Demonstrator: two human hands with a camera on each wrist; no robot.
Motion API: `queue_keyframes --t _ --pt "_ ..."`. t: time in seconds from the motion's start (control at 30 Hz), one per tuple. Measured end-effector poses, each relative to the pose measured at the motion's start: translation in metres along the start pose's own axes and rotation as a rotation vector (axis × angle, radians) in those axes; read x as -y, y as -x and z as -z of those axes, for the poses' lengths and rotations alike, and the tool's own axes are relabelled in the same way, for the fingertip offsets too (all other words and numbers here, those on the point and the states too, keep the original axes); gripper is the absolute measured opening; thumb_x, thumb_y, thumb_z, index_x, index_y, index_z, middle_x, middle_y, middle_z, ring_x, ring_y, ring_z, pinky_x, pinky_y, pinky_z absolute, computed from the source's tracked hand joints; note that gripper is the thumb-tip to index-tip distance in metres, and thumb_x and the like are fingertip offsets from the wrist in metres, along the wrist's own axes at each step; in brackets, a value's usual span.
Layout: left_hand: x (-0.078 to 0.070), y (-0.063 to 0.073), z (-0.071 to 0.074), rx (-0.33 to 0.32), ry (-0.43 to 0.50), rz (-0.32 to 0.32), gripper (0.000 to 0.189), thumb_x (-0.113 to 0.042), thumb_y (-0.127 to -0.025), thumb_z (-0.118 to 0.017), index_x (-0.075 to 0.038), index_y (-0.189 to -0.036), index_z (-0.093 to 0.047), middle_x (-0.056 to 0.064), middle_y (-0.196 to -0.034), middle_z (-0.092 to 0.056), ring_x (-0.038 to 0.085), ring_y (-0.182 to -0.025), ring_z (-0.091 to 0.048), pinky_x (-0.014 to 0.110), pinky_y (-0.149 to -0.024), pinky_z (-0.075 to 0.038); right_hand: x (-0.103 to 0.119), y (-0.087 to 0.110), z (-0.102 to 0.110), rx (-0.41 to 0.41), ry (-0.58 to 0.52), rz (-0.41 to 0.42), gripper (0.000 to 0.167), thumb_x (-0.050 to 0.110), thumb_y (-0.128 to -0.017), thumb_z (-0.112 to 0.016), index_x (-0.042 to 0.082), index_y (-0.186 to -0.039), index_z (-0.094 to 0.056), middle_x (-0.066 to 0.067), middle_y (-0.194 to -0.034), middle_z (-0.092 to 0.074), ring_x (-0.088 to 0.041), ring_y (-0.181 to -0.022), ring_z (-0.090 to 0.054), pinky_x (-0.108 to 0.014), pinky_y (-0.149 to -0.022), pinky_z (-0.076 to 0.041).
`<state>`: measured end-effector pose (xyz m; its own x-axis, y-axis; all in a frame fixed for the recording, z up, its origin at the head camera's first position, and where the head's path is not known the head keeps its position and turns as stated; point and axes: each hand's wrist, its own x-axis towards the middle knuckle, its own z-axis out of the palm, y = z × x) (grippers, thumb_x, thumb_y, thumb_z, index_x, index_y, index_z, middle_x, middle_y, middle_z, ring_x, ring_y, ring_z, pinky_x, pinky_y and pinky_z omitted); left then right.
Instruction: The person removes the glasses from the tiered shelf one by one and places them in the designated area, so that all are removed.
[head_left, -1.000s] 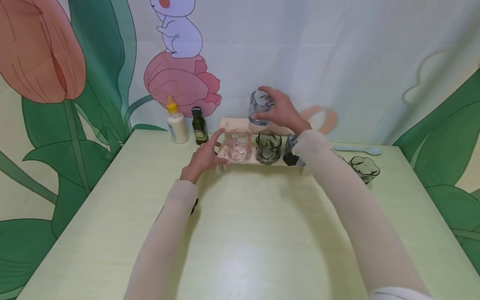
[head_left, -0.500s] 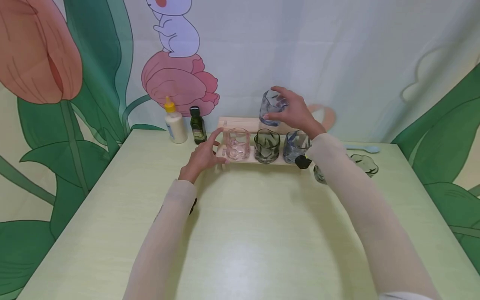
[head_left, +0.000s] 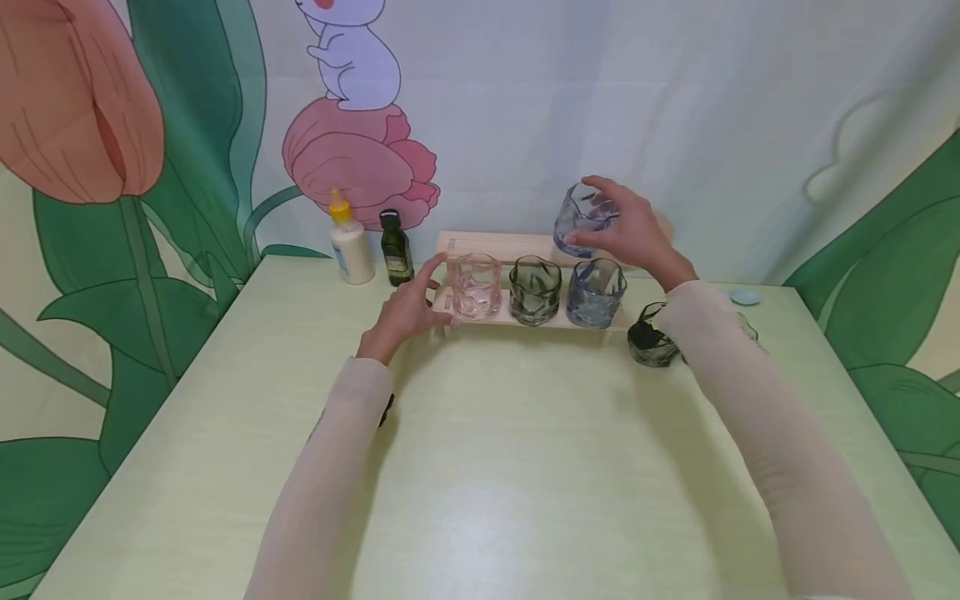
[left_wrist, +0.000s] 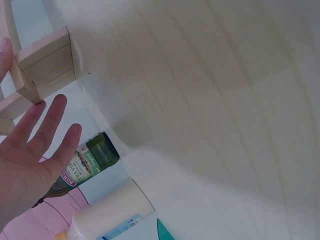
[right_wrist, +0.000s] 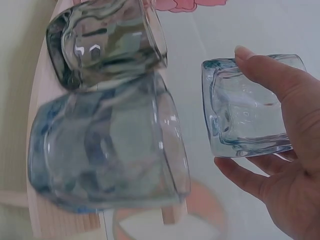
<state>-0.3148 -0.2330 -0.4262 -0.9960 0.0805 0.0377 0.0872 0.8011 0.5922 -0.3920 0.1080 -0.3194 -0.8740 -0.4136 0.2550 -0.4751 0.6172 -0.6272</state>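
Note:
A two-tier wooden rack point(head_left: 491, 243) stands at the back of the table. On its lower tier, from left to right, are a pink glass point(head_left: 477, 287), a grey-green glass point(head_left: 535, 290) and a blue glass point(head_left: 596, 293). Another blue glass point(right_wrist: 245, 110) is in my right hand point(head_left: 637, 229), gripped between thumb and fingers, over the right part of the upper tier. Spread fairly straight, the fingers of my left hand point(head_left: 401, 317) reach the rack's left end. Fingertips meet its wooden edge in the left wrist view, the thumb partly cut off by the frame.
Left of the rack stand a white bottle with a yellow cap point(head_left: 351, 246) and a dark green bottle point(head_left: 396, 250). A grey-green glass point(head_left: 651, 348) sits right of the rack; another is mostly behind my right sleeve point(head_left: 750, 417). A pale blue spoon point(head_left: 746, 297) lies behind it.
My right hand has moved to the right along the upper tier with the blue glass, uncovering the blue glass on the lower tier. My left hand has stayed at the rack's left end.

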Motion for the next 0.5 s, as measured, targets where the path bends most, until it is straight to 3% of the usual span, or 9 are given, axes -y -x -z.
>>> queue_keyframes --t 0.5 --pt "0.0 0.0 0.0 0.009 0.002 0.007 0.106 -0.026 -0.08 -0.085 -0.04 -0.158 -0.014 0.013 -0.141 -0.058 0.033 -0.109 -0.066 0.057 -0.089 -0.051 -0.019 0.028 0.025 -0.055 0.016 -0.015 0.088 0.032 -0.083 -0.083 0.019 -0.155 -0.035 -0.022 -0.135 -0.058 -0.038 -0.127 -0.052 -0.061 -0.104 -0.04"
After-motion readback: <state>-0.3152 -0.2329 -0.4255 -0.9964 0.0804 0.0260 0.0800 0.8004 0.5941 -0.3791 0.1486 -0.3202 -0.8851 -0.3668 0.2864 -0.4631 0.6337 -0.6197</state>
